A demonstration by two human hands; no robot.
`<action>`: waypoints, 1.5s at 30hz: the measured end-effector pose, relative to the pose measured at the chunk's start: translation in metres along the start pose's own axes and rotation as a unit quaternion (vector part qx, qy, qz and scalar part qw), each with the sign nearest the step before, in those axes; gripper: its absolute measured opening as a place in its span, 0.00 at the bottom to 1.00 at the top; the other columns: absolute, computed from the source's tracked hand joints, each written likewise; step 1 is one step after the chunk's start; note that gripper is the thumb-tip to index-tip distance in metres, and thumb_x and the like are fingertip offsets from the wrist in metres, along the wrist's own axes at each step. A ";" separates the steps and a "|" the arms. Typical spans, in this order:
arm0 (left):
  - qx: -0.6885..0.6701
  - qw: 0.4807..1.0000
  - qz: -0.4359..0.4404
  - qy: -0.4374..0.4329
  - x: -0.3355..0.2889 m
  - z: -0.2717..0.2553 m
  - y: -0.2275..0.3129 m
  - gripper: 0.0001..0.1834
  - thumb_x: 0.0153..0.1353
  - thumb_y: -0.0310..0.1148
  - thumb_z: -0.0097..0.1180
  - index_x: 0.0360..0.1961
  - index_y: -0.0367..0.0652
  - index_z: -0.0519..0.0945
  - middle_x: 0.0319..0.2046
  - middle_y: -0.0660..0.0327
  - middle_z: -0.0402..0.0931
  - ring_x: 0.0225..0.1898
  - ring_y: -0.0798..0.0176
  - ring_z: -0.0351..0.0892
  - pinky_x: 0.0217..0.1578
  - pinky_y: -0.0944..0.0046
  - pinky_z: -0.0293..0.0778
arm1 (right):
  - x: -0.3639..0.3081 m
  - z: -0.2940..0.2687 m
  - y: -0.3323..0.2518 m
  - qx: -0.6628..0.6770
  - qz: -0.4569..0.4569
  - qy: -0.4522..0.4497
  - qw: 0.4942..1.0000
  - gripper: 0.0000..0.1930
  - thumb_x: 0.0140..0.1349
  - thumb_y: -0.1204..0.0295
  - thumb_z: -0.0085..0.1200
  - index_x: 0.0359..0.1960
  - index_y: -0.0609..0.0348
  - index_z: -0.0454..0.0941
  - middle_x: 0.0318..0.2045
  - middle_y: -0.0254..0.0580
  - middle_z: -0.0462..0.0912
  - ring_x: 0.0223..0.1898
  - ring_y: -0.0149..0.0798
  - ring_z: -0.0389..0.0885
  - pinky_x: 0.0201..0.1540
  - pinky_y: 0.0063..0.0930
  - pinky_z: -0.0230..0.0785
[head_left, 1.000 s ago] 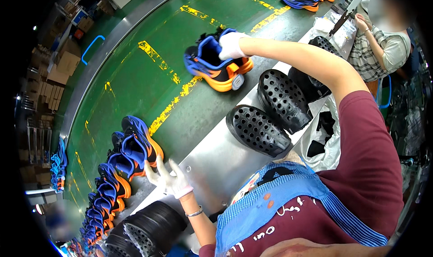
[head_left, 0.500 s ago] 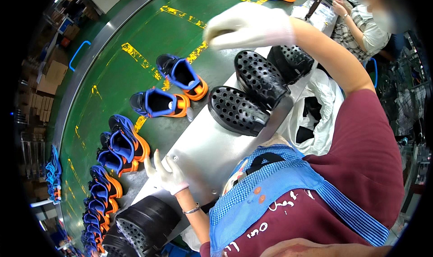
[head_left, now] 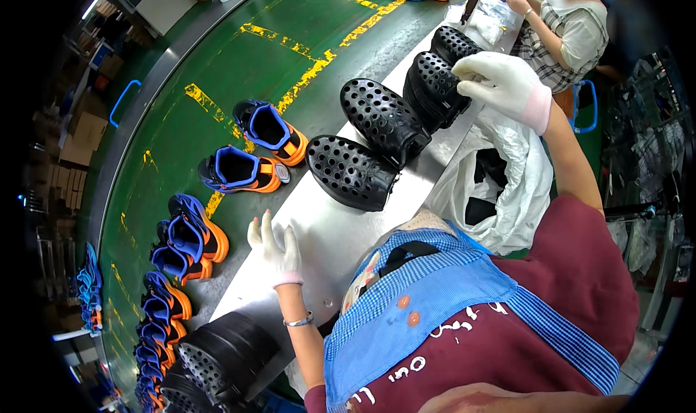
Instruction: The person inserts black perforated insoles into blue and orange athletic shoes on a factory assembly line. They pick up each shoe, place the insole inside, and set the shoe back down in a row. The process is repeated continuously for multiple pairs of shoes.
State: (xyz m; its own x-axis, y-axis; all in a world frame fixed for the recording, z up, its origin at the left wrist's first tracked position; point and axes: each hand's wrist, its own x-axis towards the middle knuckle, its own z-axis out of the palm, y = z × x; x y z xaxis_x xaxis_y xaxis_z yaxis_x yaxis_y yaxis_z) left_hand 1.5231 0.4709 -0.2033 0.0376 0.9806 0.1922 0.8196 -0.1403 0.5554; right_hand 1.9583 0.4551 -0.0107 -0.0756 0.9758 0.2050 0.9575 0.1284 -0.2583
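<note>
My left hand, in a white glove, rests flat with fingers apart on the grey metal shelf beside the green conveyor belt. My right hand, also gloved, reaches out to the stack of black perforated shoe moulds and touches its top edge. Two more black perforated moulds lie on the shelf between my hands. Two blue and orange shoes stand on the belt left of the moulds.
A row of several blue and orange shoes runs down the belt's lower left. More black moulds sit near my left elbow. A white plastic bag hangs at my right. Another person works at the top right.
My right hand set the blue and orange shoes on the belt, then drew back to the black mould stack. The shoes rode the belt toward the lower left. My left hand stayed flat.
</note>
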 end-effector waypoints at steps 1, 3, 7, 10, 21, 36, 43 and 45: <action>-0.001 1.000 -0.015 -0.010 -0.005 -0.003 -0.003 0.26 0.60 0.36 0.58 0.61 0.45 0.74 0.62 0.42 0.63 0.63 0.43 0.67 0.62 0.53 0.64 | -0.002 0.004 0.003 -0.013 0.016 0.004 1.000 0.13 0.55 0.67 0.59 0.42 0.57 0.80 0.35 0.44 0.82 0.37 0.43 0.83 0.43 0.34 0.75; 0.002 1.000 -0.019 -0.013 -0.013 -0.003 -0.013 0.25 0.60 0.35 0.58 0.60 0.45 0.74 0.62 0.43 0.64 0.62 0.44 0.67 0.61 0.54 0.64 | 0.000 0.014 0.023 -0.068 0.006 -0.001 0.998 0.15 0.54 0.67 0.59 0.44 0.57 0.79 0.36 0.46 0.82 0.38 0.44 0.82 0.44 0.35 0.74; 0.008 0.999 -0.031 -0.006 -0.021 -0.002 -0.021 0.24 0.61 0.34 0.58 0.59 0.44 0.76 0.61 0.44 0.64 0.60 0.46 0.69 0.58 0.56 0.67 | -0.002 0.034 0.060 -0.069 0.064 -0.098 0.991 0.19 0.52 0.66 0.60 0.46 0.57 0.76 0.39 0.49 0.80 0.42 0.48 0.81 0.48 0.38 0.73; 0.024 0.999 -0.025 -0.002 -0.026 -0.001 -0.030 0.22 0.61 0.34 0.58 0.58 0.44 0.76 0.61 0.45 0.65 0.59 0.49 0.70 0.55 0.58 0.70 | -0.001 0.043 0.071 -0.010 0.046 -0.076 0.996 0.18 0.51 0.64 0.61 0.42 0.59 0.76 0.37 0.51 0.79 0.41 0.50 0.79 0.46 0.39 0.72; -0.089 0.993 -0.072 -0.039 -0.020 0.007 -0.013 0.19 0.65 0.32 0.55 0.56 0.39 0.77 0.61 0.49 0.64 0.55 0.55 0.73 0.50 0.60 0.75 | 0.005 0.037 0.082 0.033 -0.020 -0.088 0.995 0.18 0.45 0.63 0.65 0.33 0.63 0.75 0.31 0.48 0.76 0.34 0.48 0.77 0.38 0.38 0.71; -0.302 0.952 0.035 -0.016 0.051 -0.040 0.083 0.29 0.72 0.43 0.44 0.66 0.34 0.64 0.62 0.47 0.65 0.62 0.48 0.68 0.63 0.54 0.64 | -0.005 -0.034 0.003 0.061 -0.106 0.075 0.990 0.18 0.48 0.62 0.65 0.35 0.59 0.74 0.33 0.44 0.77 0.37 0.45 0.78 0.39 0.34 0.72; -0.729 0.668 -0.005 -0.147 0.063 -0.074 0.153 0.39 0.73 0.56 0.34 0.71 0.34 0.52 0.69 0.41 0.52 0.67 0.40 0.58 0.68 0.44 0.55 | 0.027 -0.024 -0.118 0.226 -0.314 -0.049 0.921 0.17 0.49 0.61 0.64 0.35 0.57 0.74 0.35 0.45 0.75 0.40 0.49 0.78 0.41 0.39 0.71; -0.727 0.677 -0.021 -0.115 0.062 -0.069 0.162 0.36 0.72 0.54 0.36 0.67 0.33 0.58 0.64 0.42 0.59 0.63 0.44 0.64 0.64 0.48 0.61 | 0.036 -0.003 -0.126 0.249 -0.306 -0.058 0.917 0.16 0.50 0.63 0.64 0.36 0.58 0.74 0.36 0.47 0.75 0.40 0.50 0.78 0.41 0.39 0.72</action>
State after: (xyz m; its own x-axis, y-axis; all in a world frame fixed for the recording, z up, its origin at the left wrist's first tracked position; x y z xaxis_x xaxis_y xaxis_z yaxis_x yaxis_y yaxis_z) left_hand 1.6192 0.4998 -0.0454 0.2577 0.9595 0.1140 -0.5987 0.0660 0.7982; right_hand 1.8355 0.4735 0.0323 -0.6134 0.7026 0.3607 0.4825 0.6949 -0.5332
